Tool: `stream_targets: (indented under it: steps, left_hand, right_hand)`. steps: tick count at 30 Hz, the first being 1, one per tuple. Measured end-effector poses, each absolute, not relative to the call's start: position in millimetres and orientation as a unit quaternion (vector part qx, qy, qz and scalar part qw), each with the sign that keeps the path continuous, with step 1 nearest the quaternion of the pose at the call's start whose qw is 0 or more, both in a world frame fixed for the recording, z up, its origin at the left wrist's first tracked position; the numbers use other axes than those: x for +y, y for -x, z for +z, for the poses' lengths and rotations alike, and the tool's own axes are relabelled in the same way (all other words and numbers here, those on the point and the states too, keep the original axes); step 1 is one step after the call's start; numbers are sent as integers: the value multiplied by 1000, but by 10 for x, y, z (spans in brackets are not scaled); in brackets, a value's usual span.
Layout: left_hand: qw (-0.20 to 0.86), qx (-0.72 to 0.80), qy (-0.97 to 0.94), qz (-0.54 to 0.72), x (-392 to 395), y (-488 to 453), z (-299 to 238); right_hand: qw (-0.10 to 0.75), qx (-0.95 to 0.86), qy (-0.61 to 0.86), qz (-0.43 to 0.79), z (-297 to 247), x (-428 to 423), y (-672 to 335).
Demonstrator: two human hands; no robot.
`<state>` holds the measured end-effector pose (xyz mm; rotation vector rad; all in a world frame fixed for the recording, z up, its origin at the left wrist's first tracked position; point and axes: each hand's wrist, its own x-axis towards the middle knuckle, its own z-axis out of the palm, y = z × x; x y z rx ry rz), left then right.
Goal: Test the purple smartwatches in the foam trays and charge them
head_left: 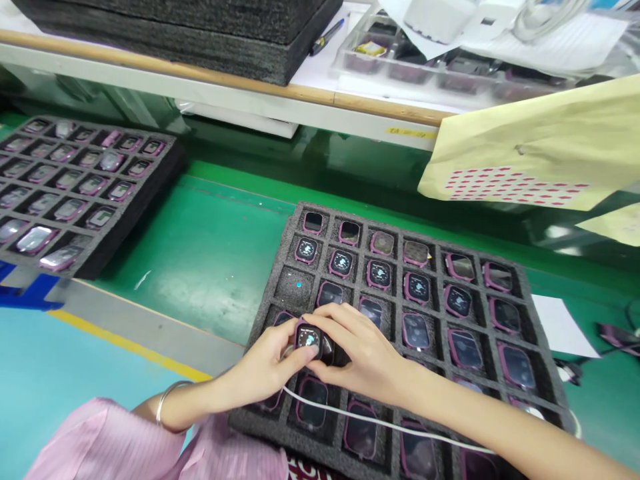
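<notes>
A small square smartwatch (pixel 308 339) with a purple frame and a lit dial is held up over the foam tray (pixel 285 230). My left hand (pixel 265 360) pinches it, thumb across the lower screen. From the other side, the fingers and thumb of my right hand (pixel 360 350) close on its edges. A dark, shiny rounded piece (pixel 328 349) shows between my right thumb and forefinger; what it is I cannot make out. From under my left hand a white cable (pixel 380 421) runs right across the tray. Several purple watch cases fill the tray's pockets, some with lit dials.
Another foam tray (pixel 95 257) of watches lies at the left on the green bench (pixel 200 227). Black foam blocks (pixel 200 40), a pen (pixel 327 37) and a clear plastic tray (pixel 350 50) stand on the shelf. Yellow paper (pixel 530 147) hangs at the right.
</notes>
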<state>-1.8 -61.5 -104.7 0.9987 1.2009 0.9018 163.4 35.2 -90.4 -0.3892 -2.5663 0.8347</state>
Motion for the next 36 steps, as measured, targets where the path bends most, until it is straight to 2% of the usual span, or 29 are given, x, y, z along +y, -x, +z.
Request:
stream_targets:
  steps: [11,14,17,19,23,26,30,33,36]
  left_hand:
    - [616,524,-442,387,-634,-3,-1064]
    - [647,505,-433,373,-651,4,-1062]
    - [674,488,-435,345,-660,10,-1040]
    - [672,489,-441,338,-662,6,-1021]
    - [665,503,-448,323,-665,-2,-1007]
    - [665,500,-450,325,-663,6,-1005]
    - [672,495,-451,317,-650,19,-972]
    - [682,490,-444,313,-635,24,-948]
    - [701,467,-422,334,-620,28,-957]
  right_hand:
    - [211,-931,120,274,-880,387,-1652]
    - [252,-915,101,299,-780,524,-1625]
    - [290,-886,145,332,-735,675,-1492]
    - [253,-897,186,311,-775,735,-1359]
    - [107,-957,209,171,-845,735,-1191]
    - [58,-973,207,85,-727,708,-1263]
    - [-13,-973,229,36,-579,678,-1451]
    - [-36,-966,254,34,-649,648,-1521]
    - [-9,-953,292,85,-750,658,-1572]
